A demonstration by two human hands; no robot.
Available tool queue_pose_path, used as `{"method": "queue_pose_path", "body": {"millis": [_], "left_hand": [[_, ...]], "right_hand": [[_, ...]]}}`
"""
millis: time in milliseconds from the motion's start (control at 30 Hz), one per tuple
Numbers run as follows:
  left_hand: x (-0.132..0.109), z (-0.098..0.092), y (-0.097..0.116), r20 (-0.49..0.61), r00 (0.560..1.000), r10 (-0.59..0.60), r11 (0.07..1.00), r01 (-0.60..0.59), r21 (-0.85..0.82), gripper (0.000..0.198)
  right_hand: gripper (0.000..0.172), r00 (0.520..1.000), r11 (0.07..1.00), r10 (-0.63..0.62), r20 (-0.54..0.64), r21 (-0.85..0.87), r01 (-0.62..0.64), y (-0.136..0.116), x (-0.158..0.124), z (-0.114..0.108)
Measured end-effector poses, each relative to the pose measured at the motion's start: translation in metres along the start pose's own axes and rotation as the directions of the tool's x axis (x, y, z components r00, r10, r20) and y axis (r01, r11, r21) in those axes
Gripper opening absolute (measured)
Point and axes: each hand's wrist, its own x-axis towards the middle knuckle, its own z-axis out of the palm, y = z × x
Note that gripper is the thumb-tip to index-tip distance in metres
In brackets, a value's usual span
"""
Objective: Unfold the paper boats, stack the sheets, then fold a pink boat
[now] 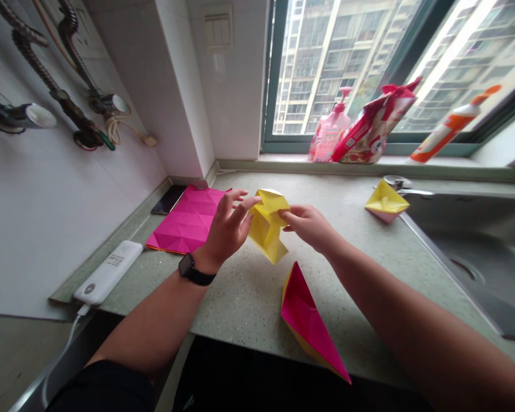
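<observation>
A creased sheet of yellow origami paper [268,220], partly folded, is held up above the counter. My right hand [309,226] pinches its right edge between thumb and fingers. At the left edge is my left hand [229,229], fingers spread and the index fingertip against the paper; a black watch [193,269] is on that wrist. Closer to me, a folded paper boat [306,320], pink inside and yellow outside, rests near the counter's front edge. Flat beside my left hand lies creased pink paper [186,220], with an orange edge showing beneath.
A smaller yellow folded paper boat [386,203] stands by the sink [476,252] at right. On the counter [240,303], a phone [169,199] and a white power bank [109,272] with a cable lie left. Bottles and a red bag [373,129] line the windowsill.
</observation>
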Motion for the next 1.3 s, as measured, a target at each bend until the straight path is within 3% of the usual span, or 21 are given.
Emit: {"method": "queue_pose_path", "body": {"millis": [167,367,467,600,700,833,1000,1133,1300], "left_hand": [[0.001,-0.003,0.003,0.037,0.999,0.025,0.995,-0.028,0.094,0.035],[0.002,-0.006,0.000,0.034,0.998,-0.044,0.986,0.037,0.165,0.020],[0.003,-0.006,0.003,0.029,0.998,-0.062,0.994,0.059,0.089,0.014],[0.004,-0.006,0.010,0.045,0.996,-0.077,0.984,0.083,-0.157,0.009],[0.007,-0.008,0.013,0.038,0.993,-0.112,0.942,0.118,-0.315,0.011],[0.012,-0.011,0.006,-0.001,0.982,-0.187,0.865,0.164,-0.474,0.012],[0.015,-0.010,-0.015,0.015,0.963,-0.269,0.809,0.235,-0.539,0.011],[0.015,-0.009,-0.034,-0.014,0.943,-0.333,0.824,0.284,-0.491,0.006],[0.014,-0.013,-0.048,-0.062,0.914,-0.401,0.894,0.376,-0.243,0.010]], "right_hand": [[0.029,0.979,0.920,-0.197,-0.044,-0.354,0.169,-0.010,-0.012,0.007],[0.031,0.961,0.878,-0.275,-0.009,-0.409,0.248,-0.012,-0.017,0.016],[0.031,0.957,0.870,-0.291,-0.016,-0.421,0.257,-0.008,-0.014,0.014],[0.025,0.972,0.894,-0.229,-0.054,-0.406,0.188,0.001,-0.007,0.008],[0.030,0.983,0.934,-0.165,-0.078,-0.332,0.130,0.010,0.000,0.004],[0.034,0.991,0.999,-0.052,-0.121,-0.022,0.050,0.020,0.011,-0.001],[0.036,0.997,0.974,0.058,-0.045,0.221,-0.047,0.021,0.019,-0.013],[0.030,0.994,0.942,0.102,-0.043,0.326,-0.082,0.017,0.020,-0.021],[0.031,0.991,0.898,0.130,-0.014,0.426,-0.112,0.012,0.017,-0.020]]}}
